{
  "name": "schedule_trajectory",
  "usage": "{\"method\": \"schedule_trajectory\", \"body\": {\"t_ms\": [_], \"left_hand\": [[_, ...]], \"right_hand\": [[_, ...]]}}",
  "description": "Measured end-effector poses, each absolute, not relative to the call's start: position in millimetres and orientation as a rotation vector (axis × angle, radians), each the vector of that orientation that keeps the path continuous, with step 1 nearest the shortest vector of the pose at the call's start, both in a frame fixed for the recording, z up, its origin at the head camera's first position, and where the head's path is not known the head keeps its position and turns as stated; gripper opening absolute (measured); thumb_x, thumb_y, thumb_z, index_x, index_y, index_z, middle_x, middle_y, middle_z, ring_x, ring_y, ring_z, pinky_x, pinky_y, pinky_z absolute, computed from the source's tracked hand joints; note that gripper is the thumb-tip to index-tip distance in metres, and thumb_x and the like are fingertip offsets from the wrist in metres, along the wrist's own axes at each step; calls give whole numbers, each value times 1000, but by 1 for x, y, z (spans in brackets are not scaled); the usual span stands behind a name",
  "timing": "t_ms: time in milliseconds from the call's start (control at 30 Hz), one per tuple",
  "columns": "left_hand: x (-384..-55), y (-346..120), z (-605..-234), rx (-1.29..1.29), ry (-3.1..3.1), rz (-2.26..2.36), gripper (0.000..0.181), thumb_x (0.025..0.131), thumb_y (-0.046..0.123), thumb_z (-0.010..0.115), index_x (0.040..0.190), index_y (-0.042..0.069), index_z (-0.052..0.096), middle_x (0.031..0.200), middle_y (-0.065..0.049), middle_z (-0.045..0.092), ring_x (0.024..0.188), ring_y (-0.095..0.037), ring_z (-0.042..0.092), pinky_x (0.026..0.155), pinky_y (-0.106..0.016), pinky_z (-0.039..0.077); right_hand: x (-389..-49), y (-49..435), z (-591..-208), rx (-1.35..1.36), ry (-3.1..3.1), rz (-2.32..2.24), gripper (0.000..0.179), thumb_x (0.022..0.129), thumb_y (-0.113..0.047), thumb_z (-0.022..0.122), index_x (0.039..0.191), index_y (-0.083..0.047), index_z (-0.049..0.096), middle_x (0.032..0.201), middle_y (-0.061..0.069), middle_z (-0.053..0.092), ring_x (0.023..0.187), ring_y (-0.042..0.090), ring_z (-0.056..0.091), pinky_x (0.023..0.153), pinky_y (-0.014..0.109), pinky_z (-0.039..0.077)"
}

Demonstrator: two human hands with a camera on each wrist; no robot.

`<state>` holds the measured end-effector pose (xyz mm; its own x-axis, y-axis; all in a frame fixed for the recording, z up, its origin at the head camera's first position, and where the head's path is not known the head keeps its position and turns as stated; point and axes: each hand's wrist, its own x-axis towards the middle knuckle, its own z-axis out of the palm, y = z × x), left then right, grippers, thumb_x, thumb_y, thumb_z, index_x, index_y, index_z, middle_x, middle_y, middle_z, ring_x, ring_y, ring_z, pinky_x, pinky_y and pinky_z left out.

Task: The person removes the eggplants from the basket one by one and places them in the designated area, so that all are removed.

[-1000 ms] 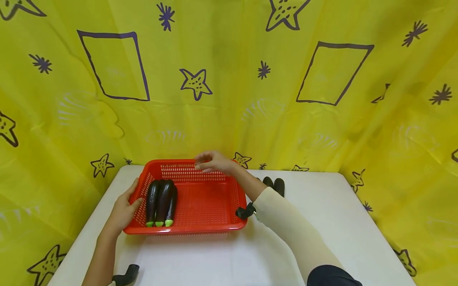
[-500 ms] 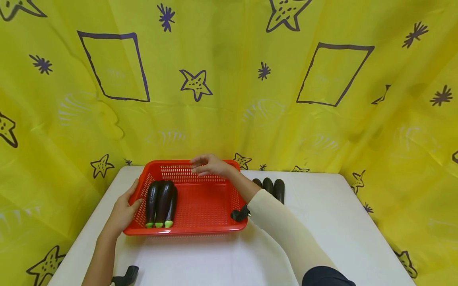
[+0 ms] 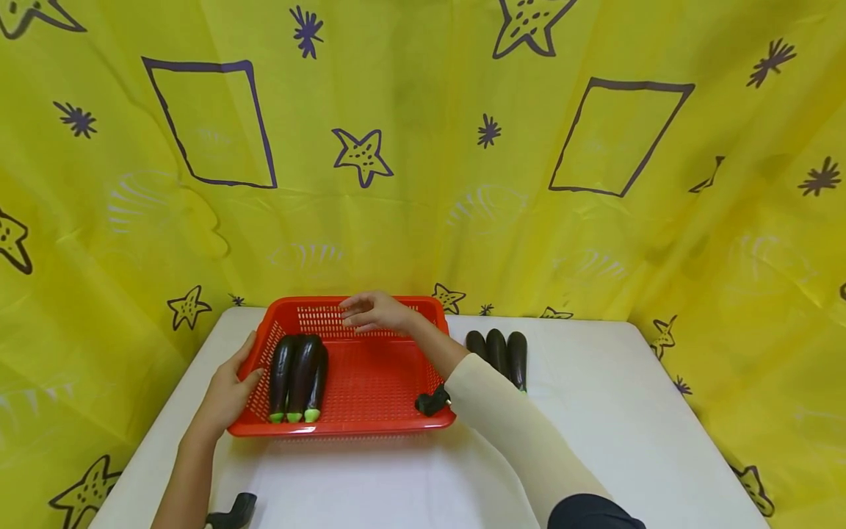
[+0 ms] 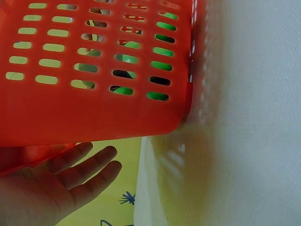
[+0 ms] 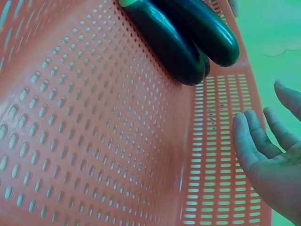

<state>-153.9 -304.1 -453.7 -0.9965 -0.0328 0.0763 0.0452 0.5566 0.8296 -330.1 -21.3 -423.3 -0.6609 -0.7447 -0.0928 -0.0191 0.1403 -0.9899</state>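
Note:
A red plastic basket (image 3: 380,382) with slotted walls stands on the table. My left hand (image 3: 228,389) holds its left rim, with the thumb over the rim and the fingers outside. In the left wrist view the fingers of this hand (image 4: 66,183) stretch out below the rim. Dark, glossy eggplants (image 3: 304,371) lie side by side along the basket's left end, their green stem ends toward me. My right hand (image 3: 377,312) hovers over the far part of the basket, fingers spread and loosely bent around nothing. In the right wrist view this hand (image 5: 277,160) is beside the slotted wall, apart from the eggplants (image 5: 174,47).
More eggplants (image 3: 518,356) lie on the white table (image 3: 595,411) right of the basket, partly hidden by my right forearm. A yellow curtain (image 3: 423,220) with drawn stars and frames surrounds the table's back and sides.
My right hand has drifted left over the basket, and its forearm uncovers more of the eggplants on the right. The left hand and the basket stay in place.

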Motion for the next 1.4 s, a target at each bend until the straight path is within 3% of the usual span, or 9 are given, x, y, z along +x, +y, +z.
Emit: {"method": "schedule_trajectory", "body": {"t_ms": [200, 567, 800, 1100, 1267, 1400], "left_hand": [[-154, -304, -454, -13, -2684, -1448, 70, 106, -2, 52, 166, -1, 16, 160, -38, 31, 121, -47, 52, 85, -34, 56], [-155, -307, -453, -13, -2691, -1429, 70, 106, -1, 52, 166, 0, 16, 160, -38, 31, 123, -48, 52, 89, -41, 55], [-156, -307, -453, -19, -2680, -1434, 70, 106, -1, 52, 166, 0, 16, 161, -37, 31, 123, -46, 51, 86, -31, 54], [-156, -308, -452, -13, -2690, -1454, 71, 106, 0, 52, 167, 2, 15, 164, -34, 28, 130, -46, 47, 89, -27, 51], [-155, -306, -452, -3, -2688, -1470, 70, 106, 0, 52, 167, 2, 16, 163, -35, 28, 128, -45, 48, 84, -19, 48], [-154, -304, -453, 7, -2683, -1476, 71, 105, -2, 52, 166, 1, 16, 162, -36, 29, 123, -46, 50, 83, -23, 52]], "right_hand": [[-329, -27, -425, -721, 1786, -1580, 49, 104, 3, 60, 150, 11, 46, 146, 35, 52, 129, 37, 59, 109, 58, 43], [-331, -37, -429, -760, 1789, -1506, 50, 104, 3, 61, 152, 9, 47, 150, 32, 51, 132, 33, 57, 109, 52, 45], [-331, -46, -433, -783, 1726, -1484, 50, 105, 4, 57, 153, 9, 45, 151, 30, 50, 134, 33, 57, 109, 49, 46], [-329, -53, -444, -806, 1662, -1448, 52, 105, 9, 55, 155, 8, 42, 158, 25, 45, 137, 36, 54, 110, 47, 45], [-326, -53, -449, -837, 1669, -1409, 52, 103, 8, 58, 154, 7, 46, 159, 21, 45, 135, 31, 56, 110, 46, 45], [-324, -50, -453, -875, 1723, -1337, 52, 103, 5, 61, 153, 3, 50, 159, 17, 47, 130, 26, 59, 109, 45, 47]]}}
